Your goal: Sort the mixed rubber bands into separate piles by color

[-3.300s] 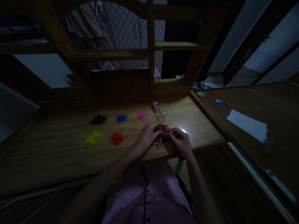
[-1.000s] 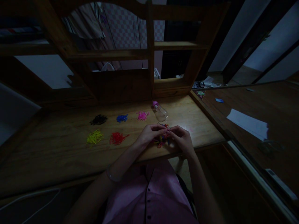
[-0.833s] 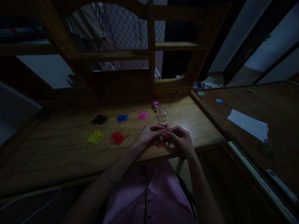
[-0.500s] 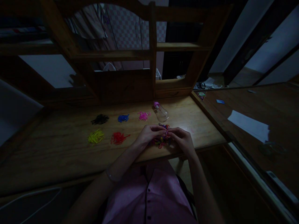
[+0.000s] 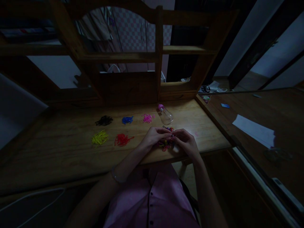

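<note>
My left hand [image 5: 154, 136] and my right hand [image 5: 186, 141] meet over a mixed pile of coloured rubber bands [image 5: 165, 145] near the desk's front edge. The thumb and fingers of each are pinched together on a small tangle of bands [image 5: 172, 136], too small to make out singly. Sorted heaps lie to the left: black bands [image 5: 104, 120], blue bands [image 5: 127, 120], pink bands [image 5: 148, 118], yellow bands [image 5: 99, 138] and red bands [image 5: 123, 139]. My hands partly cover the mixed pile.
A clear bottle with a pink top [image 5: 167, 116] lies just beyond my hands. A wooden shelf frame [image 5: 118, 57] rises along the desk's back. On the brown surface to the right are white paper sheets [image 5: 254, 130] and a small blue card [image 5: 225, 105].
The whole view has shifted slightly, so things appear a little further right. My fingers have moved a little at the pinched bands; the sorted heaps look the same.
</note>
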Motion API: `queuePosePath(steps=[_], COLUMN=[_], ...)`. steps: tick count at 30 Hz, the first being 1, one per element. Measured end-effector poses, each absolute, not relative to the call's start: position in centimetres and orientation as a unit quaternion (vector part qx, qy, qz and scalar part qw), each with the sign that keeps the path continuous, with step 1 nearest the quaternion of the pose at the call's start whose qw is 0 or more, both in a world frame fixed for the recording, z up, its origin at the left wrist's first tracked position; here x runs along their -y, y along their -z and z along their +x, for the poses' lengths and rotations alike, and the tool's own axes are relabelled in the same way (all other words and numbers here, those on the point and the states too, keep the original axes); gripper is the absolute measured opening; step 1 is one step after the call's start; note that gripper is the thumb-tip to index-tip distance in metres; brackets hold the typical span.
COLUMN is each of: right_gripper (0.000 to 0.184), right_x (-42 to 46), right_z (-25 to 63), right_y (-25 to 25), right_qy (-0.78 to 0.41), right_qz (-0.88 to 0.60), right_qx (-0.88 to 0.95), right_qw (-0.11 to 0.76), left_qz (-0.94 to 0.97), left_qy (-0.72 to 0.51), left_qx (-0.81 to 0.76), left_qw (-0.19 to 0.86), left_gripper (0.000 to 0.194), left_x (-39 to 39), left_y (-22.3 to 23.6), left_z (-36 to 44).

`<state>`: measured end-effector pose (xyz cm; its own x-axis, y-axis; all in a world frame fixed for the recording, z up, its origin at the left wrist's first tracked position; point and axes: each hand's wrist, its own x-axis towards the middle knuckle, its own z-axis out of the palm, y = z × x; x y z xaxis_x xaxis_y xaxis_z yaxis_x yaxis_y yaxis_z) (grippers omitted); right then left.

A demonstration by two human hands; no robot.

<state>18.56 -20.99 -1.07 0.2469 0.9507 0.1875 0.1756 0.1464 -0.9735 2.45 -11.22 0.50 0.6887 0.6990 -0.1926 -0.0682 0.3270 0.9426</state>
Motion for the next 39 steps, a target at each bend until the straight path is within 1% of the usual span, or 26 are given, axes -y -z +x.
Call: queuePosePath(steps=[4, 7, 9, 11, 12, 14, 15, 17, 18, 22, 26, 28, 31, 34, 36, 39], right_gripper=[0.025, 0.024, 0.024, 0.024, 0.024, 0.024, 0.023, 0.022, 0.021, 0.017, 0.014, 0.014, 0.015, 0.016, 0.016, 0.019], right_x=[20.9, 20.9, 20.9, 21.0, 21.0, 21.1, 21.1, 20.9, 20.7, 18.0, 13.5, 11.5, 9.3, 8.3, 8.1, 9.1], right_z=[18.7, 18.7, 18.7, 18.6, 18.6, 18.6, 18.6, 18.3, 18.1, 16.2, 13.9, 13.1, 12.3, 12.1, 12.3, 13.4], right_y=[1.4, 1.5, 1.5, 1.5, 1.6, 1.7, 1.6, 1.4, 1.1, -1.0, -2.8, -3.1, -3.1, -3.1, -3.2, -3.7], right_qy=[-0.344, -0.339, -0.339, -0.340, -0.338, -0.332, -0.324, -0.293, -0.270, -0.174, -0.104, -0.058, -0.010, -0.004, -0.009, -0.033], right_qz=[-0.556, -0.570, -0.577, -0.578, -0.579, -0.583, -0.588, -0.605, -0.614, -0.626, -0.594, -0.596, -0.633, -0.652, -0.646, -0.625], right_qx=[0.501, 0.483, 0.466, 0.457, 0.457, 0.464, 0.469, 0.483, 0.494, 0.556, 0.627, 0.651, 0.665, 0.674, 0.679, 0.678], right_qw=[0.568, 0.572, 0.579, 0.584, 0.585, 0.578, 0.574, 0.561, 0.552, 0.518, 0.494, 0.467, 0.396, 0.349, 0.350, 0.386], left_qz=[0.545, 0.599, 0.640, 0.687, 0.711, 0.745, 0.749, 0.743, 0.754, 0.794, 0.823, 0.831, 0.842, 0.847, 0.839, 0.822], left_qy=[-0.260, -0.263, -0.270, -0.292, -0.317, -0.345, -0.344, -0.346, -0.327, -0.259, -0.218, -0.211, -0.221, -0.251, -0.284, -0.341], left_qx=[-0.297, -0.327, -0.356, -0.389, -0.423, -0.497, -0.525, -0.547, -0.549, -0.537, -0.514, -0.506, -0.489, -0.467, -0.464, -0.456], left_qw=[0.740, 0.682, 0.625, 0.540, 0.464, 0.281, 0.213, 0.174, 0.151, 0.123, 0.106, 0.090, 0.062, 0.026, 0.012, 0.029], left_gripper=[0.031, 0.025, 0.022, 0.020, 0.019, 0.016, 0.015, 0.013, 0.013, 0.017, 0.020, 0.020, 0.019, 0.021, 0.022, 0.020], left_x=[11.0, 10.1, 8.5, 6.0, 4.6, 1.6, 0.3, -2.0, -2.9, -4.7, -5.1, -5.0, -4.5, -2.8, -0.7, 3.9], left_y=[-0.3, -1.3, -2.3, -3.5, -4.1, -4.9, -5.2, -5.3, -5.1, -3.9, -3.0, -2.8, -3.0, -3.5, -4.1, -5.1], left_z=[2.9, 1.8, -0.1, -3.3, -5.2, -9.5, -11.6, -15.4, -16.9, -20.4, -21.3, -21.6, -22.2, -22.3, -21.7, -19.8])
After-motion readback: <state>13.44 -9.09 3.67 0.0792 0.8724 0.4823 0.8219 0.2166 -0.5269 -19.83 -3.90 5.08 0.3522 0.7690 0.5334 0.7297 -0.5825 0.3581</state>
